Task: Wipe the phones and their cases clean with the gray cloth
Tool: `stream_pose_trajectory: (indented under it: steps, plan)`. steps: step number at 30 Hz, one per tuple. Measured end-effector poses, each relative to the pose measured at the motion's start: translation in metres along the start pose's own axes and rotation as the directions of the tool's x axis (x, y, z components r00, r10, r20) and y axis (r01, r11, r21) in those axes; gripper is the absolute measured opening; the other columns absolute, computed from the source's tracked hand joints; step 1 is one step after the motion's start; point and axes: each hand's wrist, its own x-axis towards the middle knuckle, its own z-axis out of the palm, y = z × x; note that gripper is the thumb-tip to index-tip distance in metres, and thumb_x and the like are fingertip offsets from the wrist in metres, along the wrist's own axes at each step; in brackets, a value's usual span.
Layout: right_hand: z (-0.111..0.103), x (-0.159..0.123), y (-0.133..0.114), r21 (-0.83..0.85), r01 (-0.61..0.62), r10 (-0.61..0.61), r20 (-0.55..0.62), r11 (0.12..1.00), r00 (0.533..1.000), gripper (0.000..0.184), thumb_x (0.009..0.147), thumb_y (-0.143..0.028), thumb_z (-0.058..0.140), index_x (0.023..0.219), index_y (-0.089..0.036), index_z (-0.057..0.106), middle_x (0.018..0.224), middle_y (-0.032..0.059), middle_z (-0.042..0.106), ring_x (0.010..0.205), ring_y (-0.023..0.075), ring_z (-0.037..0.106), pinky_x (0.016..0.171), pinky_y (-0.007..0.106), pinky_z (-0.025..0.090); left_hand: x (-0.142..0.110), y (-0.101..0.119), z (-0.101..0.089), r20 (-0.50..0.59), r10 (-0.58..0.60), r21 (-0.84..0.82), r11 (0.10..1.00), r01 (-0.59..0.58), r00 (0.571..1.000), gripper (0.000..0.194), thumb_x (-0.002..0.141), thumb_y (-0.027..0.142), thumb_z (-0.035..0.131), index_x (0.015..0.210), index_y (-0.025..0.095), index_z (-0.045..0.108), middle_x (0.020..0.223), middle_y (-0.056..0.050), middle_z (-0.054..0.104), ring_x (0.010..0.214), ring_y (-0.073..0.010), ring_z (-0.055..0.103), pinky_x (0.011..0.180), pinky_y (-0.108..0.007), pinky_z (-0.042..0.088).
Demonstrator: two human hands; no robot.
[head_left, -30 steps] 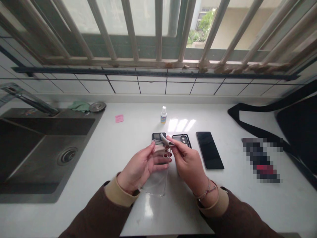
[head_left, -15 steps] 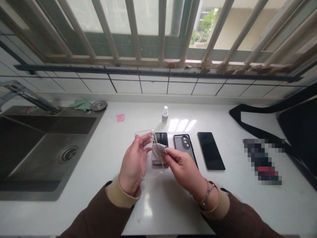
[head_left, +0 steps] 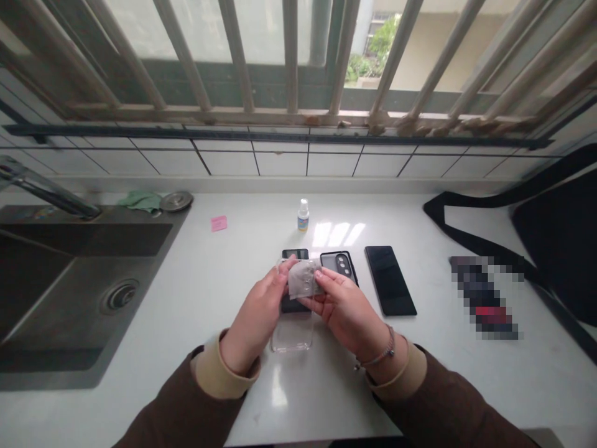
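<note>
A clear phone case (head_left: 293,341) is held up over the counter in my left hand (head_left: 254,311), its fingers closed at the case's upper left edge. My right hand (head_left: 349,306) pinches a small grey cloth (head_left: 302,280) that lies against the upper part of the case. Behind the case, partly covered by it and the cloth, a dark phone (head_left: 295,305) rests on the counter. Just beyond my right hand is a black-rimmed phone case (head_left: 330,262) with camera cutouts, its lower part hidden. A black phone (head_left: 390,280) lies to its right.
A small white spray bottle (head_left: 303,216) stands toward the wall, and a pink note (head_left: 219,223) lies left of it. The sink (head_left: 180,233) is at the left, with a green cloth (head_left: 140,201) and metal strainer (head_left: 177,201) behind. A black bag (head_left: 555,236) sits at the right.
The clear case has turned to face me more squarely. My right hand has brought the cloth up across its upper part, nearer my left fingers. The view has shifted slightly right.
</note>
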Motion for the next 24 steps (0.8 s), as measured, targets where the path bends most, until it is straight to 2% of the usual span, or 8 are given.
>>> stream_pose_trajectory:
  steps: [2, 5, 10, 13, 16, 20, 22, 24]
  plan:
    - [0.004, -0.004, 0.003, -0.029, 0.001, 0.001, 0.055, 1.0, 0.999, 0.04, 0.098, -0.048, 0.075, 0.125, -0.02, 0.075, 0.126, 0.0126, 0.079, 0.107, 0.0232, 0.078, 0.097, 0.04, 0.064, 0.001, -0.002, -0.001, -0.031, 0.034, 0.053, 0.998, -0.032, 0.999, 0.039, 0.106, 0.049, 0.06, 0.131, 0.026, 0.08, 0.148, -0.007, 0.07, 0.145, -0.0269, 0.057, 0.129, -0.04, 0.035]
    - [0.009, -0.009, 0.009, -0.055, 0.039, -0.032, 0.131, 0.998, 0.991, 0.04, 0.099, -0.05, 0.072, 0.125, -0.02, 0.075, 0.125, 0.0124, 0.08, 0.107, 0.0245, 0.078, 0.097, 0.043, 0.064, 0.004, -0.003, -0.002, -0.081, 0.017, -0.073, 0.997, -0.023, 0.997, 0.038, 0.107, 0.046, 0.059, 0.129, 0.024, 0.08, 0.146, -0.009, 0.072, 0.141, -0.0269, 0.061, 0.126, -0.042, 0.041]
    - [0.006, -0.008, 0.016, -0.157, 0.184, -0.183, 0.017, 0.97, 0.983, 0.04, 0.101, -0.054, 0.07, 0.128, -0.025, 0.075, 0.13, 0.0094, 0.078, 0.115, 0.0264, 0.076, 0.099, 0.044, 0.065, 0.007, 0.003, 0.0, -0.192, 0.032, -0.309, 0.947, -0.091, 0.981, 0.028, 0.101, 0.036, 0.066, 0.116, 0.02, 0.084, 0.132, -0.011, 0.079, 0.135, -0.0271, 0.066, 0.122, -0.044, 0.046]
    - [0.003, -0.009, 0.017, -0.287, 0.282, -0.285, 0.032, 0.915, 0.958, 0.037, 0.104, -0.053, 0.066, 0.127, -0.026, 0.076, 0.125, 0.0071, 0.078, 0.113, 0.0263, 0.075, 0.1, 0.045, 0.065, 0.005, 0.008, 0.002, -0.13, -0.021, -0.424, 0.905, -0.036, 0.991, 0.028, 0.099, 0.034, 0.067, 0.112, 0.018, 0.085, 0.132, -0.012, 0.079, 0.135, -0.028, 0.066, 0.119, -0.044, 0.048]
    - [0.002, -0.014, 0.015, -0.489, 0.352, -0.355, 0.091, 0.798, 0.93, 0.031, 0.106, -0.049, 0.063, 0.119, -0.026, 0.079, 0.109, 0.0059, 0.079, 0.099, 0.0252, 0.075, 0.094, 0.044, 0.066, 0.001, 0.011, 0.005, -0.068, -0.078, -0.493, 0.869, 0.034, 0.995, 0.028, 0.097, 0.034, 0.066, 0.11, 0.018, 0.085, 0.133, -0.013, 0.078, 0.132, -0.0292, 0.068, 0.116, -0.045, 0.051]
    - [0.004, -0.019, 0.011, -0.655, 0.386, -0.38, 0.16, 0.649, 0.911, 0.028, 0.108, -0.043, 0.06, 0.113, -0.026, 0.081, 0.095, 0.0048, 0.078, 0.088, 0.0243, 0.072, 0.083, 0.041, 0.066, -0.005, 0.015, 0.006, -0.009, -0.05, -0.495, 0.868, 0.039, 0.999, 0.032, 0.096, 0.037, 0.064, 0.112, 0.019, 0.085, 0.134, -0.012, 0.078, 0.139, -0.0305, 0.063, 0.12, -0.046, 0.048]
    - [0.006, -0.02, 0.01, -0.674, 0.384, -0.356, 0.189, 0.631, 0.915, 0.028, 0.109, -0.04, 0.058, 0.114, -0.026, 0.081, 0.096, 0.0043, 0.079, 0.088, 0.0239, 0.072, 0.082, 0.041, 0.065, -0.007, 0.017, 0.006, 0.017, -0.045, -0.494, 0.868, 0.048, 0.999, 0.034, 0.095, 0.038, 0.063, 0.113, 0.018, 0.084, 0.135, -0.012, 0.077, 0.142, -0.0316, 0.06, 0.122, -0.046, 0.045]
    - [0.007, -0.019, 0.009, -0.654, 0.369, -0.305, 0.215, 0.661, 0.928, 0.028, 0.11, -0.038, 0.056, 0.116, -0.026, 0.08, 0.098, 0.004, 0.079, 0.089, 0.0232, 0.073, 0.083, 0.04, 0.064, -0.008, 0.019, 0.004, 0.014, -0.051, -0.501, 0.864, 0.051, 0.999, 0.033, 0.095, 0.038, 0.062, 0.11, 0.018, 0.084, 0.133, -0.013, 0.078, 0.142, -0.0324, 0.061, 0.123, -0.047, 0.045]
